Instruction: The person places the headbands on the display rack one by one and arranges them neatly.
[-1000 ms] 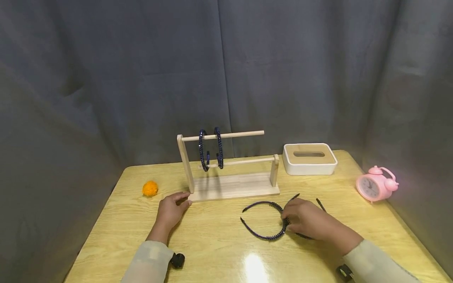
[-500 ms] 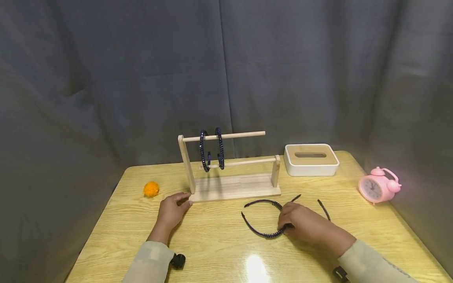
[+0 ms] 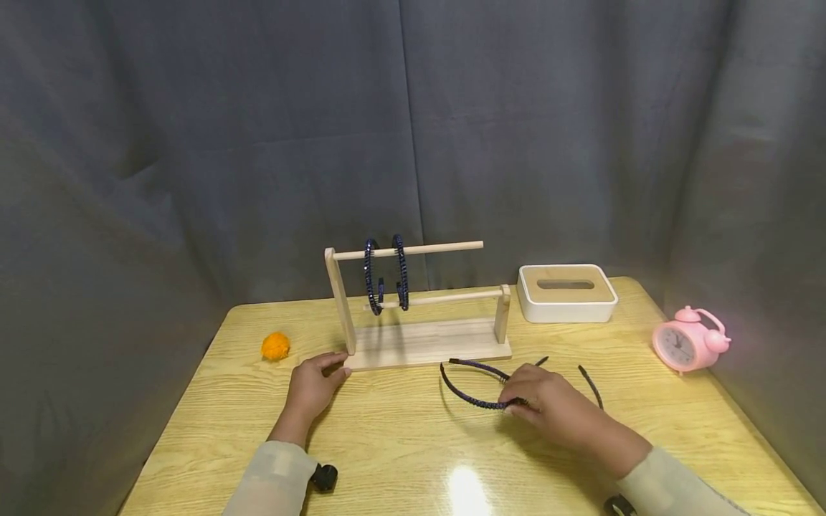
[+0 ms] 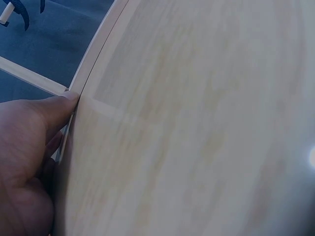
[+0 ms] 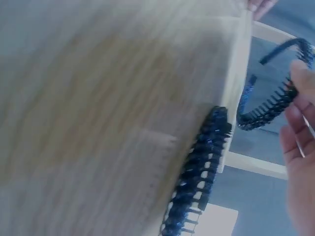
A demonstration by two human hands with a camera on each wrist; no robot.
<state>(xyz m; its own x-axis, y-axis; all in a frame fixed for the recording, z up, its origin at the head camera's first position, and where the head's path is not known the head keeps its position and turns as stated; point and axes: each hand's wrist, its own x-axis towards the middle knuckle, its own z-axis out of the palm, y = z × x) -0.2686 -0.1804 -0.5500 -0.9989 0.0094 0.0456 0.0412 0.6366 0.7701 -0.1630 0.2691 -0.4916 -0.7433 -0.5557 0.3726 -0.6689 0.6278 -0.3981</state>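
Observation:
In the head view the right hand (image 3: 555, 412) pinches a dark toothed headband (image 3: 474, 400) at its curved middle, ends pointing left, lifted a little off the table. The right wrist view shows thumb and fingers around this headband (image 5: 268, 110); a second headband (image 5: 197, 172) lies on the table, partly hidden by the hand in the head view. The left hand (image 3: 312, 390) holds the front left corner of the wooden rack's base (image 3: 426, 340); in the left wrist view its thumb presses on the edge. Two headbands (image 3: 369, 276) hang around the rack's bars, near the left upright.
An orange pompom (image 3: 275, 346) sits left of the rack. Behind and to the right stand a white box with a wooden lid (image 3: 566, 304) and a pink alarm clock (image 3: 680, 344) near the table's right edge. Grey curtains (image 3: 323, 143) surround the table.
The right hand has closed on the left-facing headband and raised it off the table, tilting it and moving slightly left. The left hand and the rack stay in place.

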